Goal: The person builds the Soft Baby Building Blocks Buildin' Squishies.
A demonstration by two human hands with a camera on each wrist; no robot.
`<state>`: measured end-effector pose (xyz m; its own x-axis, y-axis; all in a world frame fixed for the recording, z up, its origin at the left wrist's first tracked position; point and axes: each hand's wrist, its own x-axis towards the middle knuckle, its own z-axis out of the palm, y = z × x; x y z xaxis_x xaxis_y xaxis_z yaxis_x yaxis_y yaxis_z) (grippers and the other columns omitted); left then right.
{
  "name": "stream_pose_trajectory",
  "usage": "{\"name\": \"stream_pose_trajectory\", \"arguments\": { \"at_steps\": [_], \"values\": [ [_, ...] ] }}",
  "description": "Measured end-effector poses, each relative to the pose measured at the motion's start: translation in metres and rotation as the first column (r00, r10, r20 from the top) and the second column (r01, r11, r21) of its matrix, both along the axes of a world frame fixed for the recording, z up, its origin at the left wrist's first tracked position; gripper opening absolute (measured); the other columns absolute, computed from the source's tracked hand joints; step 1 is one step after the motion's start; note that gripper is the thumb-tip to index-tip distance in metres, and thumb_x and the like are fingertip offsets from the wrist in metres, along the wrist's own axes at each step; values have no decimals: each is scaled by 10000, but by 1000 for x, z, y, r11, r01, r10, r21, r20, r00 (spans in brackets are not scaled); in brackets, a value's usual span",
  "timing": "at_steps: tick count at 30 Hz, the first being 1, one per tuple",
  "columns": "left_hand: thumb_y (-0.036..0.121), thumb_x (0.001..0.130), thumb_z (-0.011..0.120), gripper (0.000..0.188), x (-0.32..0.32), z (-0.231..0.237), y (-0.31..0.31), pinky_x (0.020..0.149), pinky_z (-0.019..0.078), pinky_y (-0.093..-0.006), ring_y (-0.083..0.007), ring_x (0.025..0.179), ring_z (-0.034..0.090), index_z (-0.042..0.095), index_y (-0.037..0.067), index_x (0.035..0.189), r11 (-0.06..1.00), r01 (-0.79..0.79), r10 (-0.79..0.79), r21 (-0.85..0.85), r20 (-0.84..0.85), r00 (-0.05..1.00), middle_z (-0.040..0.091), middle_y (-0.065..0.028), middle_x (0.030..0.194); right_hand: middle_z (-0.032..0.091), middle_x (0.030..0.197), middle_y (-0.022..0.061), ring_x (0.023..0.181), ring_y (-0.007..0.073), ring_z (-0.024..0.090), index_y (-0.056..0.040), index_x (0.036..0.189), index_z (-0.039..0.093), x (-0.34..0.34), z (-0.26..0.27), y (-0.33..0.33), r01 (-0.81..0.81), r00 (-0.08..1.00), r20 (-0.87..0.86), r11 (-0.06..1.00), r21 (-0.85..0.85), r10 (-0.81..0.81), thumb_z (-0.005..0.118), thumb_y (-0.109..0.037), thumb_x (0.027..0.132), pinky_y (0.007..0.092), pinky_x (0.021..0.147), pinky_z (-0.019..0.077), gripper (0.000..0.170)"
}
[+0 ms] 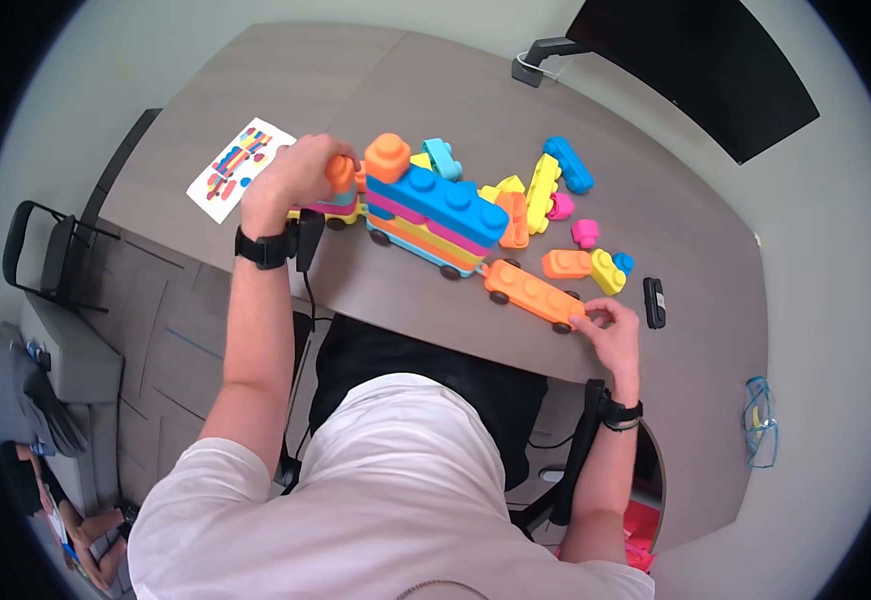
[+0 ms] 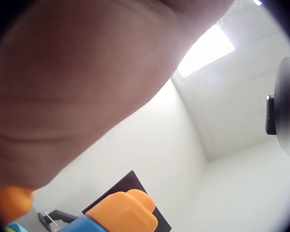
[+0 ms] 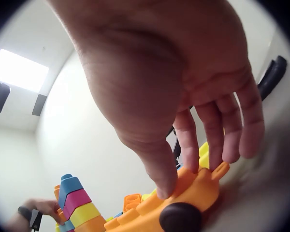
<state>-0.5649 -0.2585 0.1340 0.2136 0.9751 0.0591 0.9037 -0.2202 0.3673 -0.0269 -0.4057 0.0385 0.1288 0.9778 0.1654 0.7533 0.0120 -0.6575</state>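
Observation:
A train of toy bricks on wheels stands along the table's near side. At its left end my left hand (image 1: pixel 299 172) grips an orange brick (image 1: pixel 340 173) on top of the left car (image 1: pixel 334 210). The middle car holds stacked layers under a long blue brick (image 1: pixel 436 197), with an orange brick (image 1: pixel 388 157) on top. At the right, my right hand (image 1: pixel 613 337) pinches the end of a flat orange car (image 1: pixel 534 293); in the right wrist view, thumb and fingers lie on either side of the orange car (image 3: pixel 150 212), above a black wheel (image 3: pixel 180 218).
Loose bricks lie behind the train, among them a yellow one (image 1: pixel 542 194), a blue one (image 1: pixel 569 165) and a pink one (image 1: pixel 585 234). A picture sheet (image 1: pixel 241 168) is at the left, a black object (image 1: pixel 655 303) at the right, and a monitor (image 1: pixel 696 70) at the back.

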Motion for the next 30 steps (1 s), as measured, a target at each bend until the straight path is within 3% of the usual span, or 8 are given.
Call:
{"name": "stream_pose_trajectory", "arguments": {
  "at_steps": [7,9,12,16,20,22,24,30],
  "values": [
    [110,839,896,566,37,49,-63,1176,499,-589,-353,1368,667,788,236,1380,970,-240,225,-36,-238,945,791,-103,1328,797,950,66,768,141,708,-9,1075,801,-4,57,25,-192,972,150,979,74,179,936,-132,866,339,686,583,277],
    [94,834,869,785,36,44,-78,1203,496,-486,-409,1384,627,625,185,1575,958,-31,19,286,45,999,721,-146,1437,799,1064,91,851,166,736,-6,1155,780,-18,95,38,-229,974,34,960,163,226,874,-93,923,344,727,602,265],
    [103,838,878,841,67,80,-115,1222,479,-487,-394,1421,598,559,152,1614,949,6,-39,315,99,994,649,-167,1522,792,1091,99,854,169,736,-3,1150,780,-23,135,82,-248,968,79,947,202,237,839,-109,960,344,774,613,226],
    [138,876,878,722,109,83,-124,1198,482,-494,-395,1404,590,596,97,1539,744,302,-503,595,202,840,651,-167,1484,804,1190,178,925,298,790,-13,1255,767,1,118,197,-316,930,282,905,283,237,812,-139,958,426,872,634,326],
    [190,873,893,715,139,68,-124,1212,459,-512,-402,1412,586,609,63,1517,758,423,-558,496,159,814,643,-171,1494,749,1352,264,1215,465,735,-56,1439,682,32,51,287,-356,820,511,929,105,256,823,-238,937,553,1023,602,552],
    [210,870,903,722,140,51,-127,1224,448,-515,-392,1424,584,612,67,1515,775,447,-513,448,33,858,645,-161,1498,739,1370,266,1297,470,695,-85,1494,619,26,37,290,-138,820,553,989,-57,146,852,-273,917,574,1073,580,649],
    [229,867,913,728,135,48,-131,1236,437,-518,-383,1437,582,616,71,1513,784,467,-467,410,-106,878,647,-150,1503,737,1363,269,1295,471,694,-106,1482,609,14,49,277,-37,842,537,998,-48,57,876,-280,903,572,1076,581,660],
    [255,845,933,683,141,68,-138,1230,441,-512,-340,1445,592,656,94,1448,888,377,-387,263,-15,922,669,-102,1478,744,1336,273,1249,475,708,-98,1476,625,26,70,261,18,894,447,1000,17,-23,890,-198,803,550,1083,586,730]
  ]
}}
